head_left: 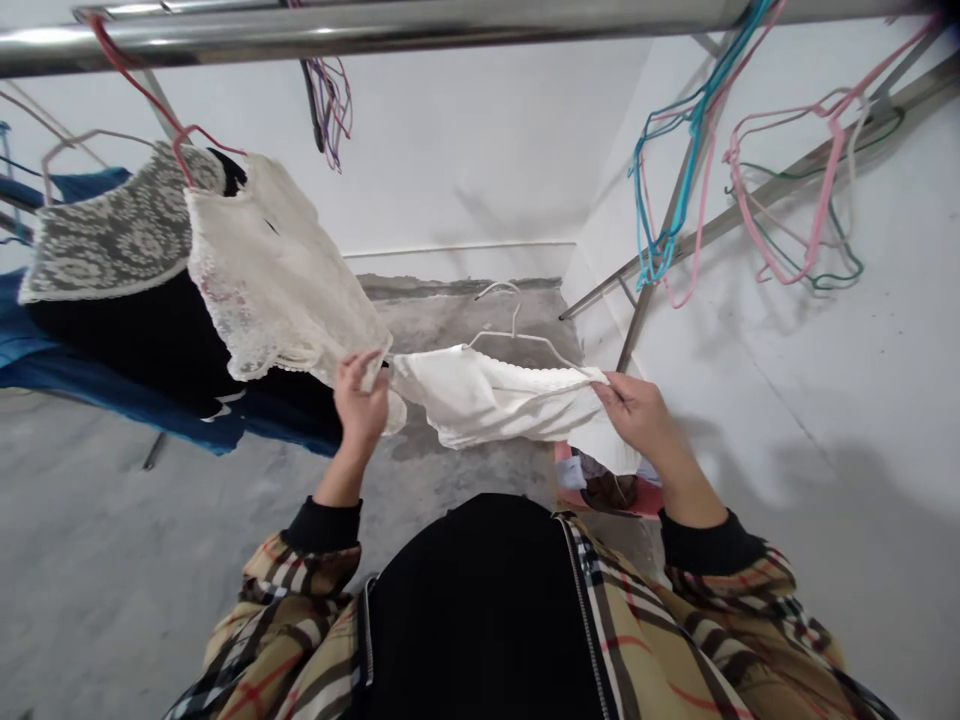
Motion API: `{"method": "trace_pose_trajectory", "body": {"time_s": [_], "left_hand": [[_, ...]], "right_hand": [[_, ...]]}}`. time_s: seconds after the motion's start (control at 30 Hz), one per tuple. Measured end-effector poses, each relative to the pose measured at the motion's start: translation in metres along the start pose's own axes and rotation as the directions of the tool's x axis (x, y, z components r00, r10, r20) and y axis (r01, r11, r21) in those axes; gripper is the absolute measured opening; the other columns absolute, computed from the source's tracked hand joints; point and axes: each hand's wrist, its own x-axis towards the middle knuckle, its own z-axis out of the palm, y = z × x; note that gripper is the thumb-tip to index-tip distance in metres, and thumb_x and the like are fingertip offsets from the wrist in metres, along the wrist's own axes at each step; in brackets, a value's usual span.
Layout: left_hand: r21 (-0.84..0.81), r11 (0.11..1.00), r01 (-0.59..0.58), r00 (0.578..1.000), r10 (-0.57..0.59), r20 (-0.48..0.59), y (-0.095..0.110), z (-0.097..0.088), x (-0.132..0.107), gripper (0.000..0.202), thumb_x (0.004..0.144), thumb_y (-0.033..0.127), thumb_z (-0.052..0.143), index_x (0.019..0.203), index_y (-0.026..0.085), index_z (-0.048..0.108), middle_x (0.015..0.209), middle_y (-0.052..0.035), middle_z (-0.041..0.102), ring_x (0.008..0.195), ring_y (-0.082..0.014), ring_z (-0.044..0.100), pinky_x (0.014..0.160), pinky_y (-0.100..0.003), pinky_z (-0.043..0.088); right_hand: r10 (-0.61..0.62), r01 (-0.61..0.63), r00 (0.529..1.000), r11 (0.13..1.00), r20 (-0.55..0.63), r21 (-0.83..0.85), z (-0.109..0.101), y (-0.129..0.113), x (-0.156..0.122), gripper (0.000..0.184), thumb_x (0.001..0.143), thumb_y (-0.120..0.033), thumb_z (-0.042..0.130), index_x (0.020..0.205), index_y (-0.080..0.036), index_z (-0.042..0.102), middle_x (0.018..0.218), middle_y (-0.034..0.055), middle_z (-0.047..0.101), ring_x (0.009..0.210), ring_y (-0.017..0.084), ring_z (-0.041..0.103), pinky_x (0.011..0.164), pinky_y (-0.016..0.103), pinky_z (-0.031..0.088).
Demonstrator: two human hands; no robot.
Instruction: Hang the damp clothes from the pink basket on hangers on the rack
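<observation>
A white garment (499,400) with a scalloped neckline stretches between my two hands. It sits on a white hanger (515,335), whose hook points up and away from me. My left hand (362,405) is closed at the garment's left end, right where the hem of a cream lace top (259,260) overlaps; the exact spot under its fingers is partly hidden. At the other end, my right hand (636,405) pinches the garment's right shoulder. The cream top hangs from a red hanger (146,92) on the rail.
A metal rail (450,28) crosses the top. Behind the cream top hang a black garment with a lace yoke (112,230) and blue clothes (277,410). Blue hangers (679,170) and pink hangers (817,200) hang at right. Below lies a pink container (649,500) with cloth inside.
</observation>
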Motion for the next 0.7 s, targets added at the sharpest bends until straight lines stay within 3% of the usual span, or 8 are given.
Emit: {"method": "trace_pose_trajectory", "body": {"time_s": [0.07,0.17,0.23,0.3,0.43,0.5,0.57,0.7], "left_hand": [[-0.161,0.982,0.097,0.974,-0.06,0.219,0.021,0.016,-0.019,0.03,0.084,0.031,0.059,0.109,0.017,0.066,0.104,-0.0101,0.063,0.091,-0.0172,0.061,0.082,-0.032,0.051],[-0.37,0.872,0.322,0.792,-0.034,0.609,0.062,0.041,-0.055,0.042,0.082,0.037,0.065,0.12,0.019,0.061,0.103,-0.0103,0.063,0.077,-0.0135,0.059,0.067,-0.026,0.049],[-0.446,0.779,0.441,0.725,-0.016,0.689,0.084,0.056,-0.077,0.052,0.079,0.039,0.069,0.127,0.023,0.056,0.117,-0.0125,0.058,0.079,-0.0138,0.059,0.064,-0.026,0.049],[-0.475,0.729,0.493,0.751,-0.081,0.656,0.099,0.067,-0.092,0.053,0.08,0.042,0.068,0.129,0.024,0.054,0.12,-0.0132,0.055,0.084,-0.0159,0.058,0.066,-0.028,0.05],[-0.499,0.673,0.546,0.792,-0.22,0.569,0.103,0.07,-0.087,0.039,0.086,0.046,0.061,0.119,0.025,0.057,0.091,-0.0054,0.06,0.076,-0.0152,0.053,0.067,-0.028,0.047],[-0.521,0.651,0.552,0.799,-0.233,0.554,0.099,0.061,-0.068,0.034,0.087,0.046,0.058,0.113,0.024,0.058,0.076,-0.0008,0.055,0.064,-0.0126,0.048,0.06,-0.026,0.043],[-0.532,0.673,0.514,0.833,-0.242,0.498,0.095,0.046,-0.042,0.031,0.087,0.045,0.057,0.109,0.022,0.059,0.069,0.0018,0.052,0.057,-0.0107,0.045,0.056,-0.025,0.04],[-0.491,0.807,0.327,0.932,-0.191,0.307,0.087,0.005,0.021,0.03,0.087,0.038,0.055,0.109,0.02,0.063,0.081,-0.001,0.061,0.066,-0.0113,0.052,0.063,-0.025,0.043]], "right_hand": [[0.043,-0.042,0.999,0.999,-0.021,0.018,0.019,-0.015,0.001,0.033,0.096,-0.039,0.044,0.089,-0.019,0.068,0.07,0.0053,0.069,0.064,0.019,0.064,0.058,0.027,0.045],[0.102,-0.101,0.995,0.991,-0.012,0.088,0.055,-0.044,-0.001,0.029,0.095,-0.037,0.044,0.094,-0.021,0.068,0.075,0.0057,0.071,0.067,0.021,0.066,0.061,0.028,0.048],[0.128,-0.127,0.992,0.979,0.003,0.161,0.079,-0.063,-0.004,0.029,0.095,-0.034,0.042,0.102,-0.022,0.067,0.084,0.0071,0.073,0.076,0.023,0.068,0.067,0.03,0.052],[0.126,-0.123,0.992,0.962,0.005,0.244,0.096,-0.082,-0.007,0.031,0.095,-0.03,0.039,0.11,-0.022,0.065,0.093,0.0086,0.073,0.085,0.024,0.069,0.074,0.034,0.054],[0.031,-0.016,0.999,0.928,-0.034,0.373,0.104,-0.104,-0.011,0.031,0.095,-0.027,0.041,0.119,-0.024,0.06,0.099,0.01,0.068,0.091,0.024,0.066,0.08,0.037,0.056],[-0.035,0.053,0.998,0.911,-0.051,0.41,0.098,-0.105,-0.014,0.035,0.093,-0.028,0.047,0.127,-0.026,0.056,0.11,0.0111,0.065,0.103,0.025,0.063,0.089,0.04,0.054],[-0.073,0.087,0.996,0.9,-0.049,0.428,0.093,-0.099,-0.019,0.039,0.092,-0.027,0.05,0.131,-0.029,0.054,0.118,0.0108,0.061,0.112,0.026,0.059,0.097,0.044,0.051],[0.028,0.004,0.997,0.911,-0.072,0.412,0.092,-0.069,-0.034,0.029,0.092,-0.028,0.053,0.118,-0.032,0.062,0.112,0.0098,0.063,0.106,0.027,0.061,0.092,0.049,0.052]]}}
